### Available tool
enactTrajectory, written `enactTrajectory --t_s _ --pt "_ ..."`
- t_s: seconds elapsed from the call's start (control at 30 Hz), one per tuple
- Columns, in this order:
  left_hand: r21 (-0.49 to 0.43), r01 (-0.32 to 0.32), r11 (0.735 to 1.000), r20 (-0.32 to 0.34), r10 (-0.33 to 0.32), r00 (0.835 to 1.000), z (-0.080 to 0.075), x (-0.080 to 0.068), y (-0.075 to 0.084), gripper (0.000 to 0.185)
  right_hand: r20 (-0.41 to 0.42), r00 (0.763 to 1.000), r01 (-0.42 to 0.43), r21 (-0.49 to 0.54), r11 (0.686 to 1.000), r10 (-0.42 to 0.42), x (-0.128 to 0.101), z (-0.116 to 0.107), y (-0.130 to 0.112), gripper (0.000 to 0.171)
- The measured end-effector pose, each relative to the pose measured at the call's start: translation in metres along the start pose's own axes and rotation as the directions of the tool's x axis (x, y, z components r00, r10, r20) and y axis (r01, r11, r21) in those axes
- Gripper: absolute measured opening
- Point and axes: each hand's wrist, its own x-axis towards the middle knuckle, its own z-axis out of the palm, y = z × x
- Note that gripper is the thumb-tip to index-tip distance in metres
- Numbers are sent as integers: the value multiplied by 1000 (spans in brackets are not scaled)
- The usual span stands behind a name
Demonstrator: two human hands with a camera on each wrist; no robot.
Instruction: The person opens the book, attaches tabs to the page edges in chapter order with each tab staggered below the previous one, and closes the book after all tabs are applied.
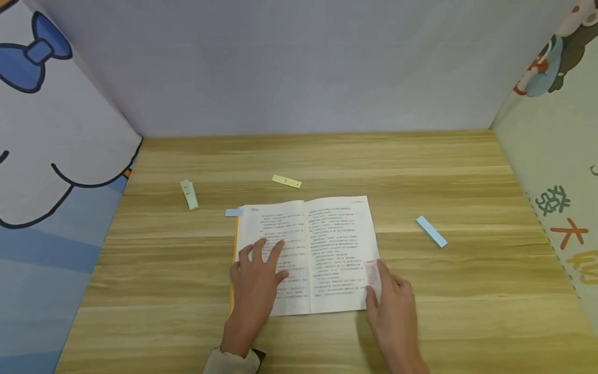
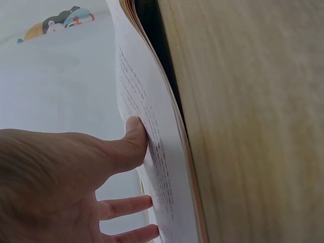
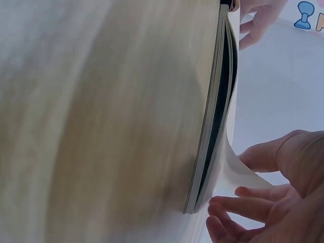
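Low in the frame's centre, the left hand lies flat, fingers spread, on the open book's printed left page. At its lower right corner the right hand seems to pinch a thin, curling paper page.

Bench: light wood-grain top, grain running left to right, filling the lower half of the head view.
Back wall: plain pale grey-lavender panel, meeting the bench's far edge.
Left wall: cartoon print panel with a blue bow, black outlines on white, and blue bands lower down.
Right wall: pale green panel with a cartoon figure at the top and coloured characters in green, orange and yellow below.
Light: soft and even, with faint shadows on the bench.
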Motion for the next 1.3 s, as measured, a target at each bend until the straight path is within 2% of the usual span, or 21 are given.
enactTrajectory --t_s 0.23,0.37,0.53,0.7,0.8,0.87,1.0,1.13,1.2,1.3 --pt "-7 -3 1000 -3 3 1000 0 -1 0 64 -124 991 63 53 997 -56 -2 0 0 52" --pt "-15 4 1000 2 -4 1000 1 -1 0 64 -159 985 89 96 991 -73 -1 0 -1 51" --pt "-20 13 1000 16 -13 1000 1 0 0 65 -128 990 76 183 980 -53 0 -1 -2 52" --pt "-22 8 1000 13 -8 1000 1 1 0 65 -77 996 -18 333 943 46 2 -7 -4 58" --pt "-20 3 1000 7 -3 1000 1 0 0 64 -29 993 -89 451 888 115 4 -11 -5 63" --pt "-17 3 1000 10 -3 1000 1 1 0 65 25 987 -149 529 835 160 5 -14 -6 67" --pt "-17 -1 1000 2 1 1000 2 2 1 65 173 950 -307 655 690 259 10 -19 -6 67" --pt "-15 -6 1000 -7 6 1000 3 2 0 65 298 904 -425 716 553 307 13 -24 -4 55" --pt "-13 -4 1000 1 4 1000 2 2 0 65 342 887 -458 733 503 309 13 -25 -3 48" --pt "-14 6 1000 25 -6 1000 2 1 -1 66 379 875 -482 750 453 303 13 -27 -3 40"
